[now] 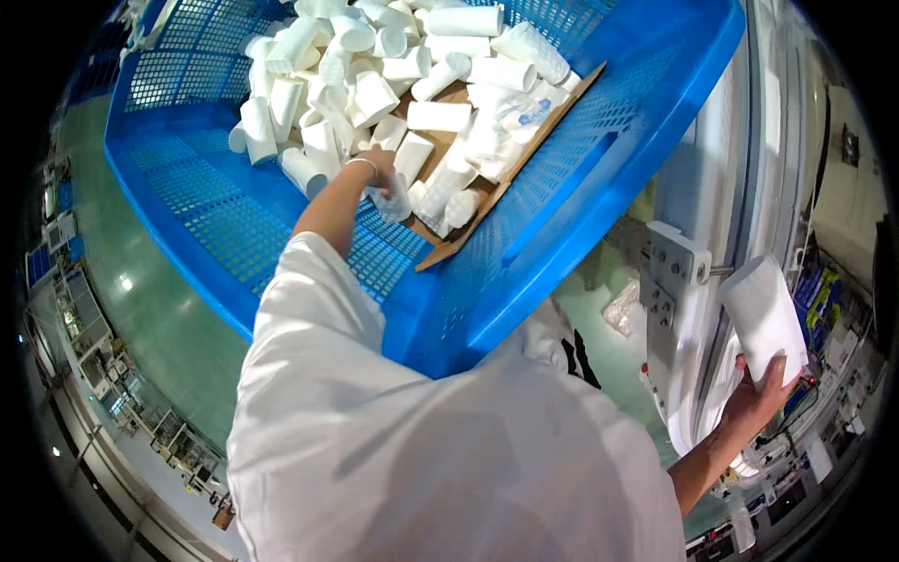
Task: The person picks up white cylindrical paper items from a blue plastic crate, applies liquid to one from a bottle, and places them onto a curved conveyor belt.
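Crate of blue perforated plastic, one in number, filling the upper half of the view and tilted so that its near corner points to 6 o'clock. Inside it lies one brown cardboard sheet, its long edge running from 1 o'clock down to 7 o'clock, and over and around that sheet a heap of white cylindrical cups; the visible ones run to several dozen, too overlapped for an exact count. Two hands belong to the person in the white garment. Left hand, reached in at about 12 o'clock from the shoulder, is curled around one clear-to-white cup at the near edge of the heap, fingers closed on it. Right hand, out at 3 o'clock and well apart from the crate, grips the lower end of one white cylinder, apparently a nested stack of cups, thumb across its front, held upright beside the one white machine frame. Green floor shows at 9 o'clock.
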The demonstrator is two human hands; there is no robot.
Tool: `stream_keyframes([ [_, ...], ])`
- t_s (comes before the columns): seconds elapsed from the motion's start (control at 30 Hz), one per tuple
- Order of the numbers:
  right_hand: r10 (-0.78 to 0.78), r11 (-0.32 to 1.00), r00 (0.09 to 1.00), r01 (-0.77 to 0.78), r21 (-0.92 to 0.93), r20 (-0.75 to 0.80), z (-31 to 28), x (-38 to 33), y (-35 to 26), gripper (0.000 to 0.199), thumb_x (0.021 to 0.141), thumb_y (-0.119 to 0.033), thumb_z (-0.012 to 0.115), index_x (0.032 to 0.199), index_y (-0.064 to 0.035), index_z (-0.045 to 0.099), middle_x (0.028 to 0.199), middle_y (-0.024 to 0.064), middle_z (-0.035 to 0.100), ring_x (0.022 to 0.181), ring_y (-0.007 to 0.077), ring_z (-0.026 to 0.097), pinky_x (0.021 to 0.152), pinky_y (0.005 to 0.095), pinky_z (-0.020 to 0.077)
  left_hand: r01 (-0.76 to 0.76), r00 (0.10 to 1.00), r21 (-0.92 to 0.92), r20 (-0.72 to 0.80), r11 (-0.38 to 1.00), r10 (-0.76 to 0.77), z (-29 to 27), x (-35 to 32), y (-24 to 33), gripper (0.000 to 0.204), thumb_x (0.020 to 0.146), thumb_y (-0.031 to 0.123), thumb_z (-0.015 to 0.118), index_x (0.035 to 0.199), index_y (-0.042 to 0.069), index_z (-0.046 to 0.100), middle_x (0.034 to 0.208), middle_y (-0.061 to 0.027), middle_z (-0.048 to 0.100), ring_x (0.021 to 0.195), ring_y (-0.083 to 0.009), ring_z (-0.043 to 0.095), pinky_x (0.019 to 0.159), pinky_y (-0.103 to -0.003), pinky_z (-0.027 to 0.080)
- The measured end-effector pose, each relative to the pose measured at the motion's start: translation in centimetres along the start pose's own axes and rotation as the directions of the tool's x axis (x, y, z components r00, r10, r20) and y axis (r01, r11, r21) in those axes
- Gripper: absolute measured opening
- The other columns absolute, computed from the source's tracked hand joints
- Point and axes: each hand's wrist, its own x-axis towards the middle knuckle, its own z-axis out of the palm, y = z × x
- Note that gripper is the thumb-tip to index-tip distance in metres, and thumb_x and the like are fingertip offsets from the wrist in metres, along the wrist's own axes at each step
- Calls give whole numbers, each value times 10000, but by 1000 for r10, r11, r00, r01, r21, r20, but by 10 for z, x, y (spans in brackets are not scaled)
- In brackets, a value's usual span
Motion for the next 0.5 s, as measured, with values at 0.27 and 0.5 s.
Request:
stream_keyframes([
  [0.27, -30, 994, 995, 20, 112, 94, 3, 1, 7, 523, 757, -260, 586, 1164, -29, 353, 1051, 115, 452, 887, 214, 477, 587, 335, 427, -164, 943, -919, -253, 357, -217, -71, -46, -50, 675, 511, 435, 779, 871, -83, 539, 767, -118, 592, 693, -167, 585, 589, -277, 492],
  [0.5, -17, 996, 999, 14, 88, 36, -9, -2, 4, 500, 770, -254, 571, 1164, -30, 359, 1070, 126, 450, 898, 220, 475, 574, 325, 420, -107, 992, -928, -72, -358, -108, 29, -20, 59, 505, 661, 315, 713, 1044, 35, 540, 1053, -74, 531, 933, -182, 499, 767, -312, 417],
])
